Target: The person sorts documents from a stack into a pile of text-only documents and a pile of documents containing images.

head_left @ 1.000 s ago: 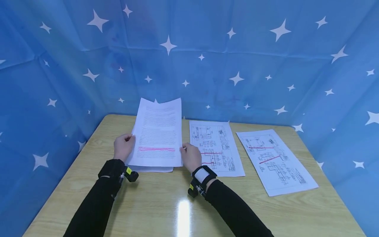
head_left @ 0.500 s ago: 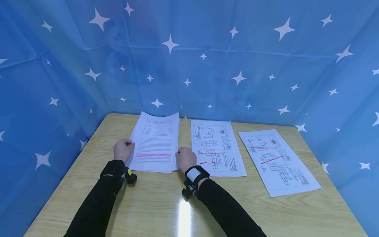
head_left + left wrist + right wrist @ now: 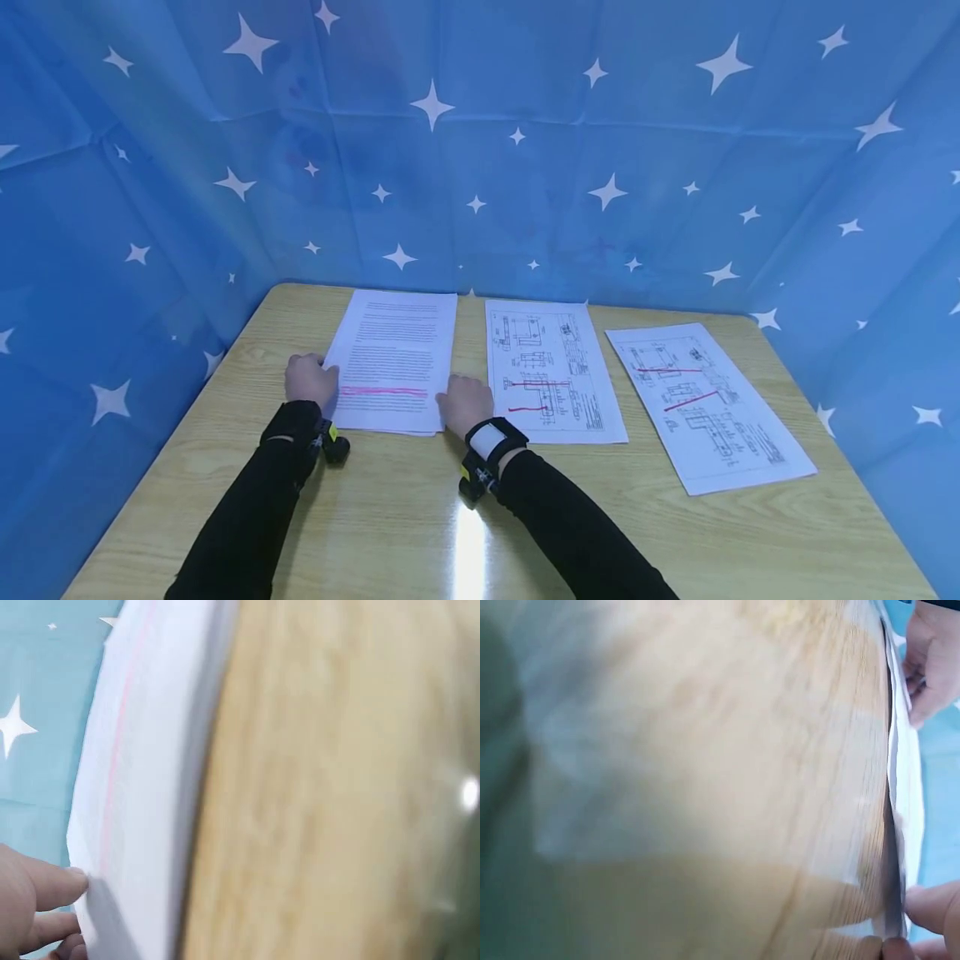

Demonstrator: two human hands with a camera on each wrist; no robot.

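Note:
A stack of printed paper sheets (image 3: 390,358) lies at the table's back left, one line of the top sheet marked in pink. At its left edge my left hand (image 3: 311,380) grips the sheets; in the left wrist view its thumb (image 3: 71,881) lies at the paper's margin with the fingers bent below. My right hand (image 3: 467,403) holds the opposite edge near the lower corner. Seen from the right wrist, thumb (image 3: 930,906) and fingers come together at the paper (image 3: 907,795), which shows nearly edge-on. A lower sheet's edge peeks out at the front.
Two drawing sheets with red strokes lie to the right: one straight drawing sheet (image 3: 555,367) close beside my right hand, and one slanted drawing sheet (image 3: 705,408) farther right. Behind the wooden table (image 3: 390,517) hangs a blue star-patterned cloth (image 3: 525,217).
The top sheets, raised and bowed at first, have come down flat onto the rest of the stack. My right hand has moved slightly left and the left hand has stayed at its edge.

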